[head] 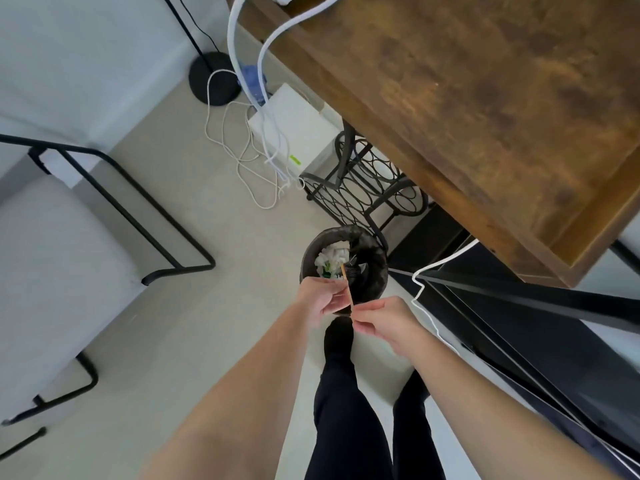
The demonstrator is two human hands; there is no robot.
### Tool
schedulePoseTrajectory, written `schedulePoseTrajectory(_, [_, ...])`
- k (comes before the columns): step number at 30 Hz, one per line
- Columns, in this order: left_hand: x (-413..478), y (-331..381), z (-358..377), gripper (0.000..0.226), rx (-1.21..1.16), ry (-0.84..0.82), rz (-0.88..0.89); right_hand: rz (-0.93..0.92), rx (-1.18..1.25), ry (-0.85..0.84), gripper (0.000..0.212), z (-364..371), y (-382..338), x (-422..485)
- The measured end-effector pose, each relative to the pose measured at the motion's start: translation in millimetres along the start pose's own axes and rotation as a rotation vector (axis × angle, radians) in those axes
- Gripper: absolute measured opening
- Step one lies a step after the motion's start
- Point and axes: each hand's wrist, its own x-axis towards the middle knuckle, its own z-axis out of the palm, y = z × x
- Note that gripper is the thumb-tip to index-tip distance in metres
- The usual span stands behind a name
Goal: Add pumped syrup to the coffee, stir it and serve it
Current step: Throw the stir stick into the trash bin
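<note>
Both hands, left hand [320, 297] and right hand [382, 322], pinch a wooden stir stick [347, 287] above the waste bin [375, 268]; stirring likely finished, coffee out of view, serving unconfirmed.

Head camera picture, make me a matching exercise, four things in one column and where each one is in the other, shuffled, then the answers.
Things:
1. wooden stir stick
2. trash bin
3. wooden table
4. white cables

Places:
A. upper right of the view
B. lying looped on the floor by the white box
C. on the floor, straight under the hands
D. held between the left hand and the right hand

Pairs: 1-D, 2-C, 3-A, 4-B
</note>
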Motion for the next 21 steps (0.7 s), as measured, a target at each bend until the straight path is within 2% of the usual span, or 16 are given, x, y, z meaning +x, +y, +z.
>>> schedulePoseTrajectory(4, [9,3,-5,0.031,0.104,0.067,-0.037,0.061,-0.173,0.058,0.022,-2,-6,15])
schedulePoseTrajectory(9, [-7,-5,-23,0.028,0.225,0.119,-0.065,0.083,-0.243,0.025,0.028,-9,-9,-3])
schedulePoseTrajectory(16, [-56,-10,-36,0.034,0.282,0.139,-0.054,0.055,-0.262,0.015,0.034,-22,-4,-46])
schedulePoseTrajectory(21, [-101,-9,-30,0.034,0.289,0.11,0.012,0.009,-0.248,-0.003,0.054,-35,-5,-85])
